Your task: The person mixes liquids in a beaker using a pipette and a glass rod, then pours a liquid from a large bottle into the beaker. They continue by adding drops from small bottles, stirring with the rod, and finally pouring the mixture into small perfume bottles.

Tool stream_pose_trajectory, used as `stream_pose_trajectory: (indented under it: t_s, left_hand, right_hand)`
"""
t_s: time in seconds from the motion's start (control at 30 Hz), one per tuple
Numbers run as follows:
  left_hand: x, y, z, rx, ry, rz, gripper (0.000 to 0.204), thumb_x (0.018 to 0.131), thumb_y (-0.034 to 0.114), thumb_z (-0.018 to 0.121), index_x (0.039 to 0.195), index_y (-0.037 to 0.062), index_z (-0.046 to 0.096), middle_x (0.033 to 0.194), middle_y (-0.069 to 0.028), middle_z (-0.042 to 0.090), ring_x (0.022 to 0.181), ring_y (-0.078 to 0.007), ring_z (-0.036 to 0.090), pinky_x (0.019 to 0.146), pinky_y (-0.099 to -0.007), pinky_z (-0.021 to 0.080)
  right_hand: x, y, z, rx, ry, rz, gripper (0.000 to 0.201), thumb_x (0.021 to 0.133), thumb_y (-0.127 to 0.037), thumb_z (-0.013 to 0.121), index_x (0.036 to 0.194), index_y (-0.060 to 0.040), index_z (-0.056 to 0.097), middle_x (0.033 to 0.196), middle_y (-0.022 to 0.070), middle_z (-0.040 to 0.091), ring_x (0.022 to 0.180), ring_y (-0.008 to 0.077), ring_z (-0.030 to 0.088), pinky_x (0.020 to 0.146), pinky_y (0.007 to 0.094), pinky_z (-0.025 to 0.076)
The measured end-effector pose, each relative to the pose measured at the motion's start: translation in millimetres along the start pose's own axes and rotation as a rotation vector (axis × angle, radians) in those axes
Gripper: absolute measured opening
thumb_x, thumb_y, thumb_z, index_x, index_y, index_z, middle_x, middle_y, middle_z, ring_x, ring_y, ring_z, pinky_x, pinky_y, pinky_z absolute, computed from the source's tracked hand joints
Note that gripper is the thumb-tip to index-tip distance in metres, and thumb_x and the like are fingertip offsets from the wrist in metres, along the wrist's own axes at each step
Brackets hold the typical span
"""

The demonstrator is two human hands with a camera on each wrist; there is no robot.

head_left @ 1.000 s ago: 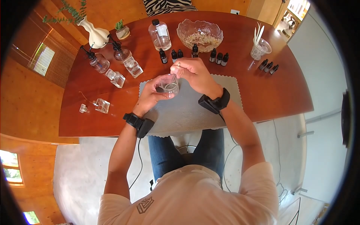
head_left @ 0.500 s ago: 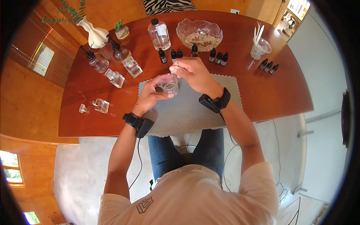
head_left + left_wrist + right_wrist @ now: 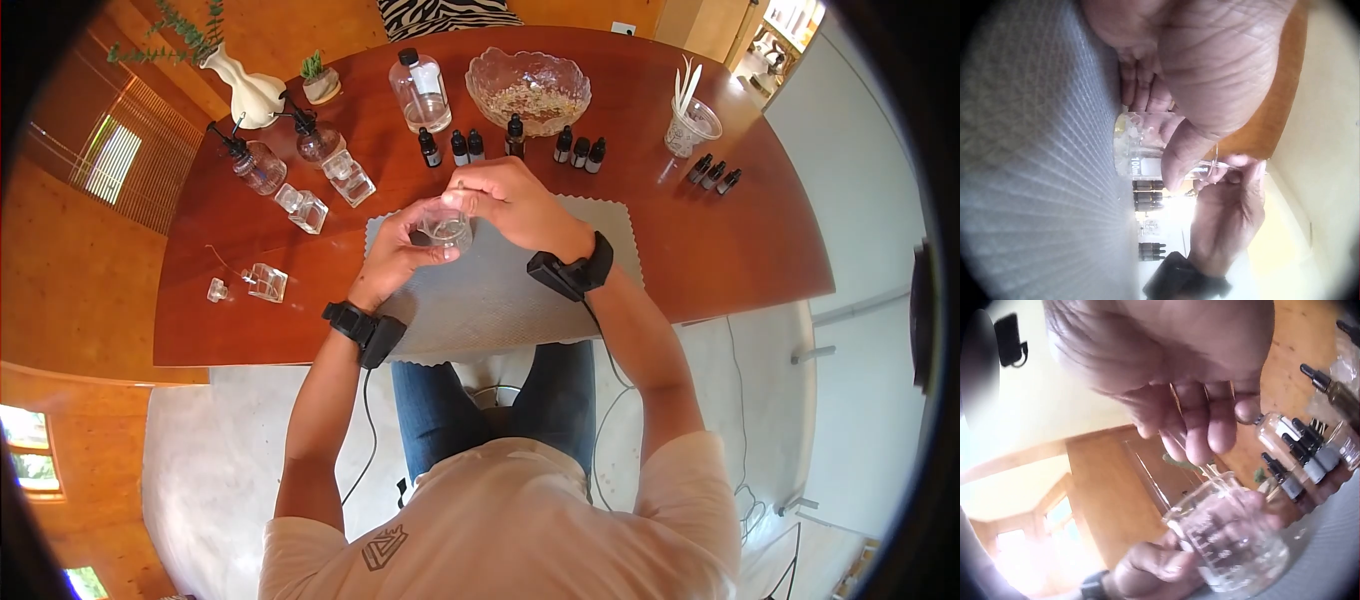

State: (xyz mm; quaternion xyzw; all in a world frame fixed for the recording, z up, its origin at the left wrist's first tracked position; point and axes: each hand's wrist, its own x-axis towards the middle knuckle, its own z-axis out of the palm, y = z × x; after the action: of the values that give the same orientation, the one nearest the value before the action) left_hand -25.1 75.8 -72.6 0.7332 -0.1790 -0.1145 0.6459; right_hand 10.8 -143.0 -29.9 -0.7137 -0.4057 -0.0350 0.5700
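My left hand [image 3: 405,252] grips a clear glass beaker [image 3: 1141,140] round its side, thumb on the near wall and fingers behind. White volume marks run up the beaker, and a little clear liquid lies at its bottom. Its base is right at the grey mat [image 3: 480,300]. Over the beaker's mouth, my right hand [image 3: 512,205] pinches a thin clear rod [image 3: 1227,165] between thumb and fingers. The rod slants down into the beaker; its lower end is hard to make out through the glass.
Small black-capped dropper bottles [image 3: 580,152] line up behind the mat. Farther back stand a large capped bottle [image 3: 420,95] and a glass bowl [image 3: 530,95]. Square glass bottles [image 3: 350,180] and pump bottles [image 3: 258,168] are at left. A cup with white sticks [image 3: 690,130] stands right.
My right fingers have moved slightly left and down, closer over the beaker's mouth. The left hand keeps its grip on the beaker. The head view has shifted a little.
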Motion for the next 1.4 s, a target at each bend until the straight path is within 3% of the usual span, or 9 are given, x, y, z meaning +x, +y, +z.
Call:
stream_pose_trajectory:
  t_s: [0.13, 0.33, 0.43, 0.53, 0.73, 0.93, 1.03, 1.13, 1.4]
  left_hand:
    - [1, 0, 2, -0.028, 0.025, 0.016, 0.063, 0.077, 0.005, 0.085, 0.134, 0.0011, 0.059, 0.122, -0.005, 0.069, 0.111, -0.0132, 0.063, 0.101, -0.0305, 0.047]
    - [1, 0, -1, 0.018, 0.004, 0.0, 0.064, 0.076, 0.006, 0.085, 0.134, 0.002, 0.06, 0.122, -0.0053, 0.069, 0.112, -0.0138, 0.063, 0.101, -0.0307, 0.047]
    - [0, 1, 1, -0.014, 0.026, 0.005, 0.063, 0.076, 0.006, 0.085, 0.134, 0.0024, 0.06, 0.122, -0.0053, 0.069, 0.112, -0.0139, 0.063, 0.101, -0.0308, 0.047]
    - [0, 0, -1, 0.03, 0.018, -0.01, 0.063, 0.076, 0.005, 0.085, 0.134, 0.0022, 0.06, 0.121, -0.0051, 0.069, 0.111, -0.0139, 0.063, 0.1, -0.0307, 0.047]
    - [1, -2, 1, -0.029, 0.016, -0.003, 0.061, 0.077, 0.004, 0.084, 0.133, 0.0022, 0.06, 0.121, -0.0043, 0.069, 0.112, -0.0135, 0.062, 0.1, -0.0304, 0.048]
    - [1, -1, 1, -0.008, 0.013, 0.014, 0.061, 0.077, 0.002, 0.083, 0.134, 0.0023, 0.06, 0.122, -0.0042, 0.068, 0.113, -0.0133, 0.062, 0.1, -0.0308, 0.048]
    - [1, -2, -1, -0.002, -0.008, 0.003, 0.062, 0.077, 0.002, 0.084, 0.134, 0.0026, 0.06, 0.123, -0.0044, 0.068, 0.114, -0.0134, 0.061, 0.101, -0.0309, 0.047]
    - [0, 1, 3, -0.008, 0.021, 0.039, 0.062, 0.077, 0.003, 0.084, 0.134, 0.0027, 0.06, 0.122, -0.0044, 0.068, 0.114, -0.0137, 0.062, 0.102, -0.0309, 0.047]
    - [0, 1, 0, 0.011, 0.003, 0.031, 0.063, 0.077, 0.004, 0.085, 0.134, 0.001, 0.059, 0.124, -0.0051, 0.068, 0.114, -0.0143, 0.062, 0.103, -0.0317, 0.047]
  right_hand:
    - [-1, 2, -3, -0.091, 0.03, 0.033, 0.02, 0.098, -0.014, 0.062, 0.09, 0.0052, 0.064, 0.078, 0.0089, 0.063, 0.068, 0.0143, 0.057, 0.064, 0.0301, 0.047]
    - [-1, -4, -9, -0.007, -0.163, 0.104, 0.02, 0.098, -0.015, 0.062, 0.096, 0.0043, 0.067, 0.076, 0.0089, 0.062, 0.069, 0.0145, 0.057, 0.065, 0.0304, 0.047]
    - [2, 0, 5, -0.088, 0.155, -0.079, 0.025, 0.097, -0.018, 0.064, 0.083, 0.0025, 0.06, 0.066, 0.0159, 0.052, 0.058, 0.0284, 0.049, 0.056, 0.0379, 0.041]
    - [0, -4, -8, -0.13, -0.098, 0.012, 0.02, 0.099, -0.015, 0.062, 0.094, 0.0041, 0.067, 0.074, 0.0095, 0.061, 0.068, 0.0156, 0.057, 0.065, 0.0306, 0.048]
    - [1, 1, 2, -0.001, 0.046, -0.056, 0.024, 0.097, -0.018, 0.064, 0.085, 0.003, 0.063, 0.068, 0.0141, 0.058, 0.06, 0.0249, 0.053, 0.058, 0.0364, 0.043]
    - [-1, 1, -3, -0.105, 0.051, 0.001, 0.02, 0.098, -0.013, 0.061, 0.095, 0.0052, 0.067, 0.078, 0.0081, 0.064, 0.072, 0.0136, 0.061, 0.067, 0.03, 0.049]
    - [-2, 5, -7, 0.12, -0.151, 0.147, 0.021, 0.098, -0.014, 0.062, 0.094, 0.0048, 0.068, 0.078, 0.0074, 0.064, 0.072, 0.0128, 0.06, 0.068, 0.0289, 0.049]
    - [-2, 0, -5, 0.06, 0.044, 0.11, 0.022, 0.098, -0.016, 0.063, 0.093, 0.0043, 0.068, 0.076, 0.0063, 0.063, 0.072, 0.0121, 0.059, 0.067, 0.0284, 0.048]
    - [1, 4, -6, -0.064, -0.006, 0.052, 0.025, 0.099, -0.018, 0.063, 0.09, 0.0044, 0.067, 0.074, 0.006, 0.062, 0.068, 0.0105, 0.056, 0.065, 0.0287, 0.047]
